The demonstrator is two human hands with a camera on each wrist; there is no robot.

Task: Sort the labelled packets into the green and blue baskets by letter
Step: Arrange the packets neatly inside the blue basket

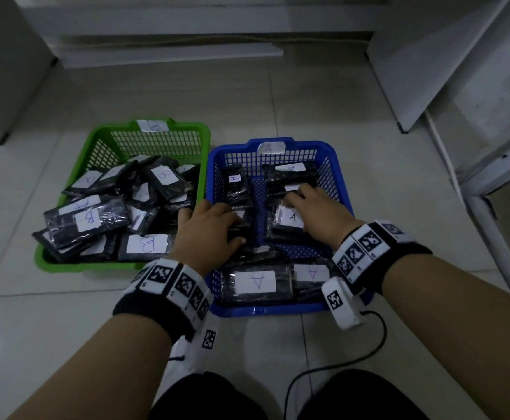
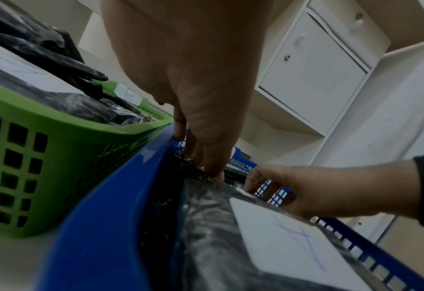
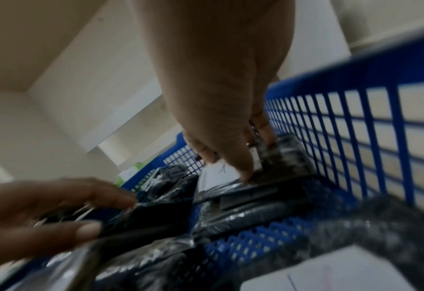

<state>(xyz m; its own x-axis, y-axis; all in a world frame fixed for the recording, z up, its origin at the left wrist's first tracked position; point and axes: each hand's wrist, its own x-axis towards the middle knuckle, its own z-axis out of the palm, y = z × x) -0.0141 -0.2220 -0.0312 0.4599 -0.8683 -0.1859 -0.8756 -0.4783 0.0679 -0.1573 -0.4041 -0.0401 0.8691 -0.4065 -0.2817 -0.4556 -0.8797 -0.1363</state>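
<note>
The green basket [image 1: 96,266], tagged B, stands on the left and is piled with black packets labelled B [image 1: 147,244]. Beside it on the right stands the blue basket [image 1: 262,311], tagged A, which holds black packets labelled A [image 1: 256,281]. Both hands are inside the blue basket. My left hand [image 1: 235,231] pinches a black packet [image 3: 143,218] in the left row between thumb and fingers; its label is hidden. My right hand [image 1: 296,201] curls its fingers over a packet labelled A [image 1: 290,218] in the right row, fingertips at its far edge.
The baskets touch side by side on a pale tiled floor [image 1: 368,177]. White cupboards [image 1: 429,71] stand behind and to the right. A black cable [image 1: 353,363] runs from my right wrist across the floor near my knees.
</note>
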